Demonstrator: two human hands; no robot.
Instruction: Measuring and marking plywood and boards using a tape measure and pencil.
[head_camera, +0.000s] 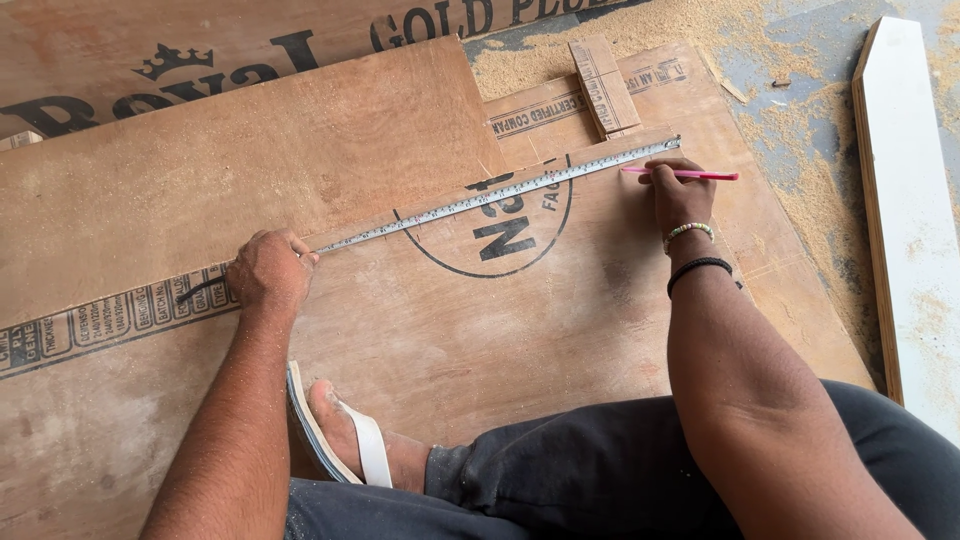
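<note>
Both hands work a silver steel measuring tape stretched across a brown plywood sheet: left hand closed, pinning its near end down; right hand pinching a pink pencil beside the far end. Sawdust and a white board lie beyond.

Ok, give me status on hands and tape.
Left hand pins tape measure on plywood sheet. Right hand holds pink pencil at tape's far end. Nothing obstructing.
</note>
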